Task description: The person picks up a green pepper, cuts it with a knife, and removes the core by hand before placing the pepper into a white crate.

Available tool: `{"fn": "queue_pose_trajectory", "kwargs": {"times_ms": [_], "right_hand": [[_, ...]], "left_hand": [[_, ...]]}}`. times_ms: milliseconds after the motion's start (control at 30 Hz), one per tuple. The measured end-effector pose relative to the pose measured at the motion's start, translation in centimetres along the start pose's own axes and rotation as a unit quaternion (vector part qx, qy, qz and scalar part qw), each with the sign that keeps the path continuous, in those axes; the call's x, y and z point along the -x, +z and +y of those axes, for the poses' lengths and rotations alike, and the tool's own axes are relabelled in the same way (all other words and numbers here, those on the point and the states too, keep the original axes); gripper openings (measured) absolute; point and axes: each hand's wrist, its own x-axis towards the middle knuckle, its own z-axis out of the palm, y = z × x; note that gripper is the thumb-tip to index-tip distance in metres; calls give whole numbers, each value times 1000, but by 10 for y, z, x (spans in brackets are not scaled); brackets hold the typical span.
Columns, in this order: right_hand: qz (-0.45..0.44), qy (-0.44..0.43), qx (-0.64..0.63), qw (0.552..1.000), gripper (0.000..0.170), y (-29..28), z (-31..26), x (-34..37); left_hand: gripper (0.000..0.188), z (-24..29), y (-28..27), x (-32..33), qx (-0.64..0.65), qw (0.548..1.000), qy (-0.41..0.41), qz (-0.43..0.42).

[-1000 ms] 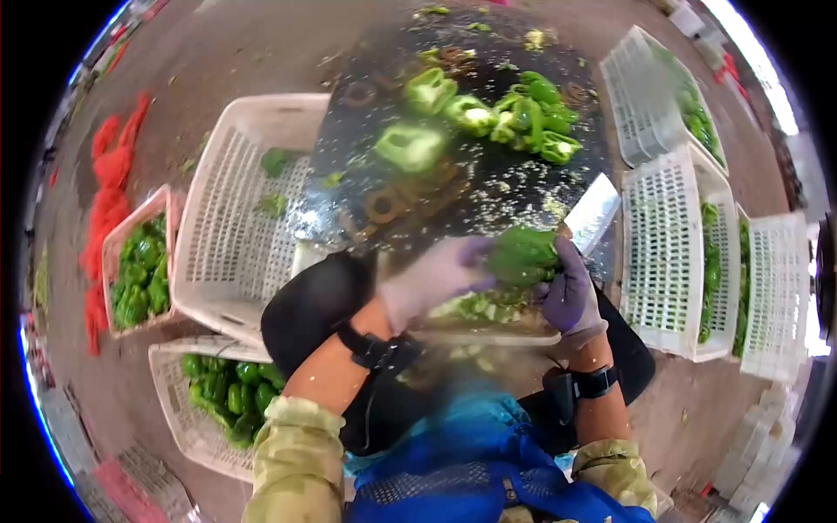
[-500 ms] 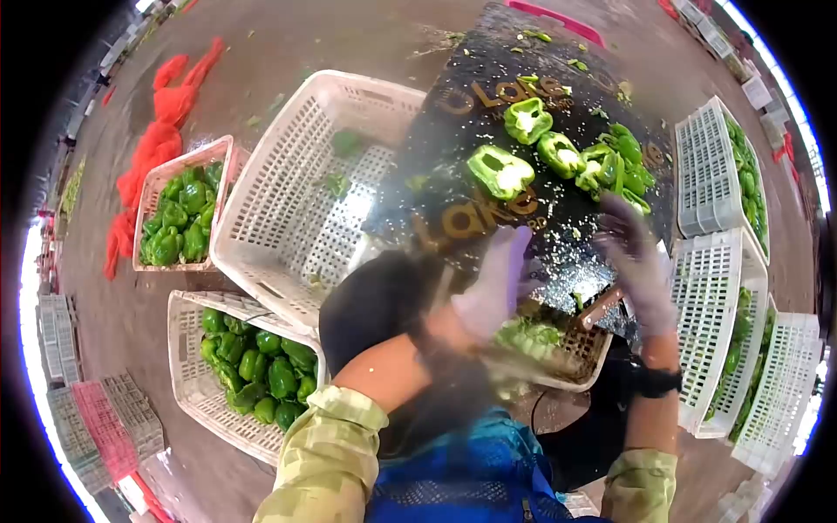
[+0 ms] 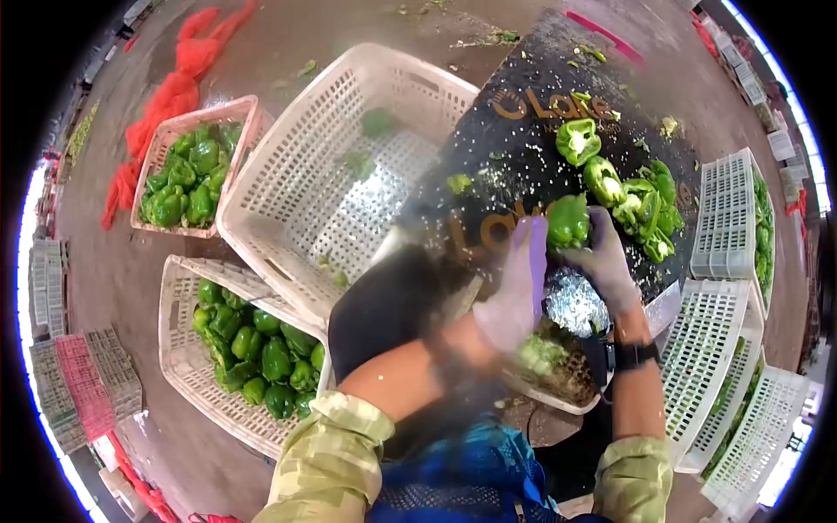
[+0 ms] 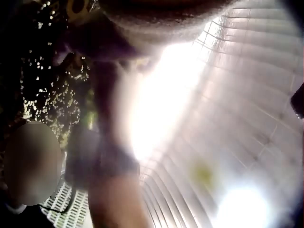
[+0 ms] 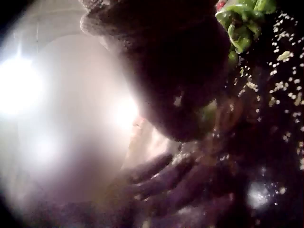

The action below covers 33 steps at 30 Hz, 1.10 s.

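Note:
In the head view, a green pepper (image 3: 568, 222) is between the two gloved hands, over the near part of the black board (image 3: 497, 187). My left hand (image 3: 514, 292) has its fingers extended along the pepper's left side. My right hand (image 3: 606, 261) grips it from the right, fingers and thumb bent around it. A knife blade (image 3: 663, 309) lies beside the right wrist, its handle not visible. Halved peppers (image 3: 578, 142) and more cut pieces (image 3: 658, 209) sit farther up the board. Both wrist views are dark and blurred; the grip is unclear there.
Left of the board stands a large white crate (image 3: 318, 187) with a few green scraps. Crates of whole peppers (image 3: 261, 349) are at the far left. White crates (image 3: 711, 349) line the right side. A container of trimmings (image 3: 558, 397) sits below the hands.
A second ago both hands were on a pepper near the knife; then they were apart and empty. Now they meet around a pepper over the board. The head view has shifted.

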Motion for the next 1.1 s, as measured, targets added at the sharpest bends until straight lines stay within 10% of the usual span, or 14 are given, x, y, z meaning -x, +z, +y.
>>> {"fn": "queue_pose_trajectory", "kwargs": {"times_ms": [33,267,333,433,467,533,633,800,867,967,1033,1100], "right_hand": [[-38,35,-222,974,63,-1,-2,21],[-59,95,-380,918,55,-9,-42,124],[-46,45,-388,920,52,-3,-31,133],[-18,107,-351,930,49,-3,-28,141],[-7,75,-370,926,48,-1,-31,142],[35,21,-352,935,48,8,-28,140],[85,10,-307,948,45,12,-21,140],[270,31,-230,934,39,21,-20,149],[336,8,-241,911,36,15,-12,157],[95,21,141,985,49,-17,1,181],[159,-58,191,967,60,-16,-9,188],[231,-17,-28,972,51,-18,-31,185]], "left_hand": [[46,-4,-6,-6,10,999,-30,-22],[46,-19,6,10,35,878,-190,-438],[40,-25,0,24,-202,870,100,-438],[43,-38,-8,20,-214,887,127,-389],[43,-43,-8,10,-85,928,-4,-362],[29,-44,-1,20,-264,879,181,-354],[18,-47,-2,2,36,958,-96,-269],[15,-49,2,-3,16,978,2,-207],[15,-57,-21,-32,-71,928,143,-337],[32,-30,-6,2,-148,918,168,-327],[43,-20,10,14,168,922,-126,-326],[48,-20,12,14,195,867,-184,-419]]}}
